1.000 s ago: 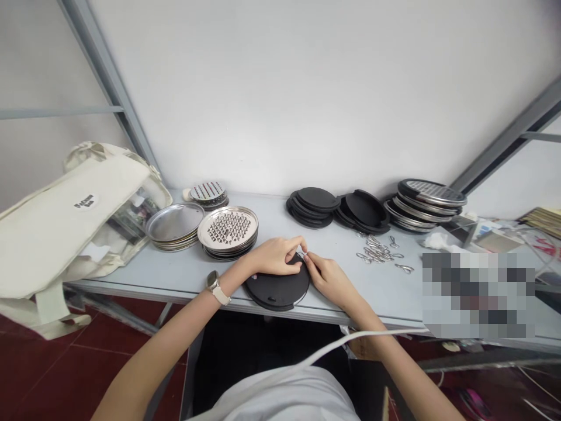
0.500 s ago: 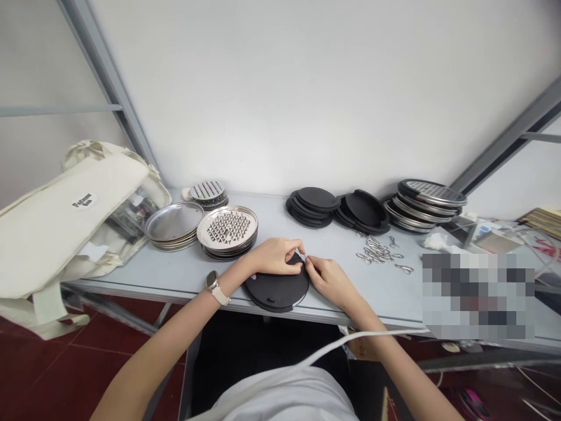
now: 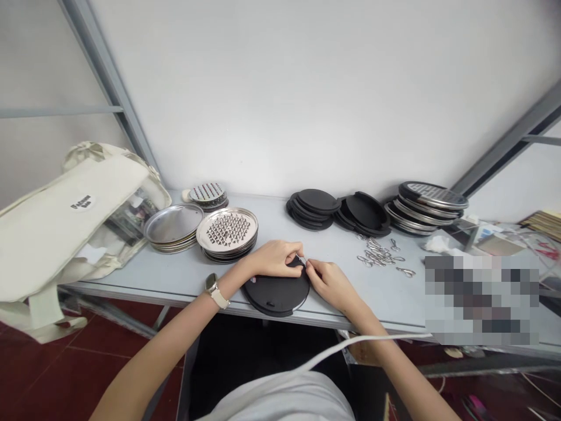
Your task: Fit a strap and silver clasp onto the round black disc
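Observation:
A round black plastic disc (image 3: 280,295) lies on the front edge of the table beneath my hands. My left hand (image 3: 275,258), with a watch on its wrist, rests over the far part of the disc, index finger and thumb curled in a pinch at the rim. Facing it, my right hand (image 3: 329,283) pinches at the disc's right rim. A small shiny metal piece (image 3: 303,259) shows between the fingertips of both hands; it is mostly hidden. Loose metal wire clips (image 3: 379,254) lie in a pile to the right.
Stacks of round metal grater plates (image 3: 230,229) and plain metal discs (image 3: 173,223) stand at left, beside a cream bag (image 3: 65,225). Black discs (image 3: 318,200) and rimmed grater plates (image 3: 432,196) are stacked along the wall. A white cable (image 3: 350,339) crosses before my body.
Both hands stay at the disc's rim with almost no movement. The view has shifted very slightly.

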`<move>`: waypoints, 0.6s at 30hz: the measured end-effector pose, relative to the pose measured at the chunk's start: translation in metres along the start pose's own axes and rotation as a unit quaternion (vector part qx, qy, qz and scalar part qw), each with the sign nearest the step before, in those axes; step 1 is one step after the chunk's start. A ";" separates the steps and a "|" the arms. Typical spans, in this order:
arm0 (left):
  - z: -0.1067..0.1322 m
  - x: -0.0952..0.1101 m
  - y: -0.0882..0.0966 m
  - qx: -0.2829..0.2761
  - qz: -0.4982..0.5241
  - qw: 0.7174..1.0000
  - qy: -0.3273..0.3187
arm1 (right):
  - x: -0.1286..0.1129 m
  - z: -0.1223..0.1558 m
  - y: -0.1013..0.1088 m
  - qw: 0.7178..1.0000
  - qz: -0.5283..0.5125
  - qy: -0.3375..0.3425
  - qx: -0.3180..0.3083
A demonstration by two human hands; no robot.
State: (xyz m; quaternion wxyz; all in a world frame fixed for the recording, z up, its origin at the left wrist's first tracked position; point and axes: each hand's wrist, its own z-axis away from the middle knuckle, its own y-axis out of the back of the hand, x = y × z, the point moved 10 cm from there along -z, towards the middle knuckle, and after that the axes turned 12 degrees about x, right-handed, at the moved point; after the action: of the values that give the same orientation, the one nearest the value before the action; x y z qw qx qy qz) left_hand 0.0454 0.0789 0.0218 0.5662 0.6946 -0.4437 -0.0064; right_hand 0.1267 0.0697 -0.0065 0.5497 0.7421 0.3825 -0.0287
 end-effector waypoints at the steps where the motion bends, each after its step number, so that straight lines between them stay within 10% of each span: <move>1: 0.000 0.000 0.000 -0.002 0.002 1.000 0.000 | 0.000 0.000 0.000 1.000 0.000 0.000 -0.001; 18: 0.001 0.004 0.003 0.018 -0.026 0.999 -0.015 | 0.000 0.000 0.001 1.000 -0.004 -0.003 0.000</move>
State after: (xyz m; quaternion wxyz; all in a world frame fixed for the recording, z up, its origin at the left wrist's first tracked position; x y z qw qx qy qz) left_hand 0.0451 0.0760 0.0259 0.5464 0.7156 -0.4345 -0.0236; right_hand 0.1274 0.0690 -0.0054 0.5507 0.7408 0.3832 -0.0334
